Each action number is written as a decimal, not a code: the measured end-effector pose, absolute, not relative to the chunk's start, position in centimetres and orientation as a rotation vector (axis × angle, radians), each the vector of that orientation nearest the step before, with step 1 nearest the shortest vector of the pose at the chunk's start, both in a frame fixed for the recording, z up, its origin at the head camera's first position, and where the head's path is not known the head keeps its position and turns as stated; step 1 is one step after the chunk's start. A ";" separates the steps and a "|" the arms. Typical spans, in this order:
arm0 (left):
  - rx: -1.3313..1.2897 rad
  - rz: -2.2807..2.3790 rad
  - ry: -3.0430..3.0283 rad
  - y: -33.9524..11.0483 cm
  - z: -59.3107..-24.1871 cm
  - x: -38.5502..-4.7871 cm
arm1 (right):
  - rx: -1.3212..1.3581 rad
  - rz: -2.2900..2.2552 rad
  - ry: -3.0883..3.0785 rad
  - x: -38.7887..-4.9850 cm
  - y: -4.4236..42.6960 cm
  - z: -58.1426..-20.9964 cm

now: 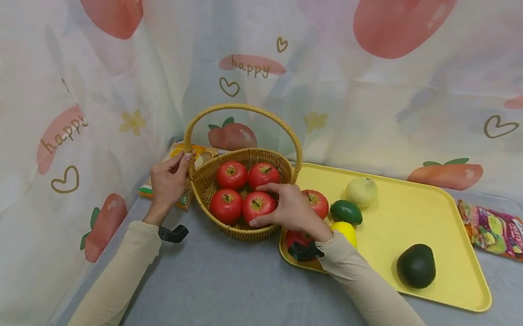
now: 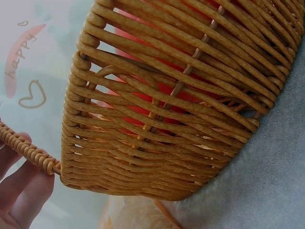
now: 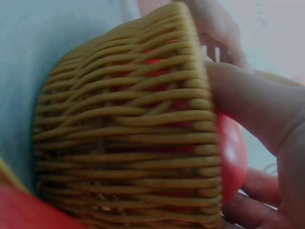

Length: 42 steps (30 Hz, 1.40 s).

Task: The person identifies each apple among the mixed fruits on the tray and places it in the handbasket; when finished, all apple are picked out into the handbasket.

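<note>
A wicker basket with a tall arched handle holds several red apples. My left hand pinches the left foot of the handle; the left wrist view shows its fingers around the woven strip. Inside the basket, at the front right, my right hand grips a red apple, thumb at the near side and fingers over the far side. The right wrist view shows that apple behind the basket's woven wall, with the fingers partly hidden.
Right of the basket lies a yellow tray with red apples, a green lime-like fruit, a yellow fruit, a pale round onion-like item and an avocado. Snack bags lie at right and behind my left hand.
</note>
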<state>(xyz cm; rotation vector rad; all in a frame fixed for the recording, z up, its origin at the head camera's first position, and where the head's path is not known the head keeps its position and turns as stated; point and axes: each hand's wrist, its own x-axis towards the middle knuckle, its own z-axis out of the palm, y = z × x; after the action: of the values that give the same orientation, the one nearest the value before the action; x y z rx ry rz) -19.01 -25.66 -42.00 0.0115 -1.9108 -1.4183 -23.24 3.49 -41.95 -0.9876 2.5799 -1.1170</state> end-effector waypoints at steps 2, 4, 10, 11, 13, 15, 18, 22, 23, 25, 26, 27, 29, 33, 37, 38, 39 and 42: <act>0.012 -1.417 -1.911 -25.7 -42.1 -19.0 | -1.037 -1.056 2.613 -23.1 3.4 -42.1; 0.012 -1.415 -1.910 -25.7 -42.1 -19.0 | -1.077 -1.013 2.638 -23.0 3.3 -42.3; 0.016 -1.407 -1.915 -25.6 -42.0 -19.0 | -1.107 -0.953 2.673 -22.9 3.1 -42.3; 0.017 -1.404 -1.916 -25.6 -42.0 -19.0 | -1.109 -0.938 2.677 -23.0 3.0 -42.2; 0.024 -1.393 -1.924 -25.6 -42.0 -19.0 | -1.113 -0.904 2.687 -23.1 3.0 -42.2; 0.027 -1.377 -1.930 -25.5 -41.9 -19.0 | -1.127 -0.874 2.694 -23.2 2.9 -42.2; 0.020 -1.360 -1.934 -25.6 -41.9 -19.1 | -1.151 -0.835 2.708 -23.4 2.8 -42.1; 0.005 -1.362 -1.926 -25.6 -41.9 -19.1 | -1.169 -0.791 2.711 -23.6 2.8 -42.0; 0.004 -1.365 -1.924 -25.6 -41.9 -19.0 | -1.170 -0.778 2.708 -23.5 2.8 -42.0; 0.006 -1.369 -1.922 -25.6 -41.9 -19.0 | -1.164 -0.749 2.700 -23.5 2.8 -41.9; 0.011 -1.367 -1.926 -25.6 -41.9 -19.0 | -1.161 -0.733 2.697 -23.4 2.8 -41.9; 0.016 -1.369 -1.927 -25.6 -41.9 -19.0 | -1.159 -0.718 2.696 -23.4 2.8 -41.9; 0.025 -1.364 -1.934 -25.6 -41.9 -19.0 | -1.161 -0.693 2.692 -23.3 2.8 -41.8; 0.030 -1.362 -1.941 -25.6 -41.8 -18.8 | -1.166 -0.653 2.685 -22.9 2.8 -41.7; 0.033 -1.362 -1.948 -25.6 -41.9 -18.9 | -1.195 -0.629 2.672 -22.5 2.9 -41.6; 0.032 -1.362 -1.948 -25.6 -42.0 -18.9 | -1.203 -0.629 2.670 -22.4 3.0 -41.6; 0.033 -1.361 -1.947 -25.6 -42.0 -18.9 | -1.211 -0.632 2.667 -22.3 3.0 -41.6; 0.021 -1.363 -1.936 -25.7 -42.0 -19.0 | -1.204 -0.640 2.662 -22.2 3.3 -41.2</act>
<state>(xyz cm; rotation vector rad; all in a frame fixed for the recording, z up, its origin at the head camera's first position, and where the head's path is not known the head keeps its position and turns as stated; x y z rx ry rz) -19.03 -25.66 -41.99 0.0208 -1.9356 -1.3635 -22.16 3.27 -41.22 -1.2040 2.6618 -0.6402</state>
